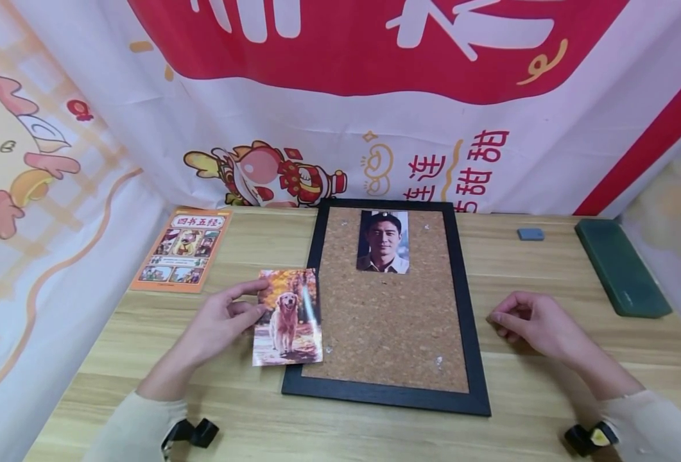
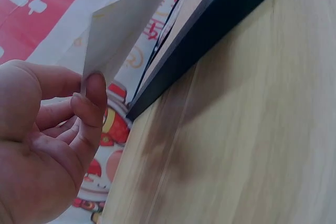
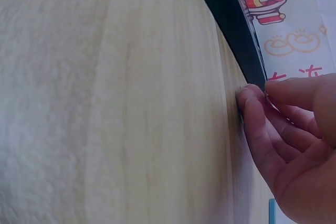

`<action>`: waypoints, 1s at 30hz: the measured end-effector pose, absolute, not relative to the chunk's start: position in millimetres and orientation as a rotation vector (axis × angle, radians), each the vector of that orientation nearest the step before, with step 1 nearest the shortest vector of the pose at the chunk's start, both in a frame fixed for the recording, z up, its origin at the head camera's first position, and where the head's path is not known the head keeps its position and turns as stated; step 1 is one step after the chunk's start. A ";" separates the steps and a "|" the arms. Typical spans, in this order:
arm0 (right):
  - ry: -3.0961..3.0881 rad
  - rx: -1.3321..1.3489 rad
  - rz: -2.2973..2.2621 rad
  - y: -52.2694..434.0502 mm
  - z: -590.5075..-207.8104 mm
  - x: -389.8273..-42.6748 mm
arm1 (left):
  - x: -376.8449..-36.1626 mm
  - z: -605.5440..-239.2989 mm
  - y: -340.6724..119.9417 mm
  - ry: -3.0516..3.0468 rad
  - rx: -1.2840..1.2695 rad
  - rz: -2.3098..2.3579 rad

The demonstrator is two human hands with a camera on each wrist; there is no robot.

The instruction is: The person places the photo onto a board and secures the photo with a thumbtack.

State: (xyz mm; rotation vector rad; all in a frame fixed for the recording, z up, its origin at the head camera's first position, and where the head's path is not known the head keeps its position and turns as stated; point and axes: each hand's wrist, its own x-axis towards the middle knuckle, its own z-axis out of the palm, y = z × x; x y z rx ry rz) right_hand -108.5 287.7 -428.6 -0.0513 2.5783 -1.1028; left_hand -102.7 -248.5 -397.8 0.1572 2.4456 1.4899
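Left hand [image 1: 221,321] pinches dog photo [image 1: 287,317] over corkboard [image 1: 386,308] left edge; right hand [image 1: 533,321] loosely curled, empty, on table [image 1: 548,398]

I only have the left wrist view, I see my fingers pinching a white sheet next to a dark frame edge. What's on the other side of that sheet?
Observer: The head view shows a dog photo, a golden dog among autumn leaves, pinched by the left hand.
Operator: Is it on the board yet?
Observer: Its right edge overlaps the left side of the cork board; whether it lies flat I cannot tell.
Operator: Anything pinned there?
Observer: One portrait photo sits at the top of the cork.
Operator: And my other hand?
Observer: The right hand rests on the table right of the frame, fingertips pinched together; whether they hold anything is unclear.
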 end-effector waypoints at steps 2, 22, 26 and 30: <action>2.588 -0.059 -1.114 288.1 -428.8 -107.8 | -104.6 -398.6 -242.0 2.425 0.153 1.486; 2.603 -0.030 -1.210 283.0 -427.7 -102.0 | -121.5 -413.3 -175.6 2.250 0.314 1.507; 2.582 -0.037 -1.221 281.7 -426.6 -101.2 | -125.5 -418.9 -164.4 2.255 0.368 1.498; 2.561 -0.016 -1.241 280.5 -426.6 -100.4 | -129.1 -422.0 -153.5 2.236 0.365 1.495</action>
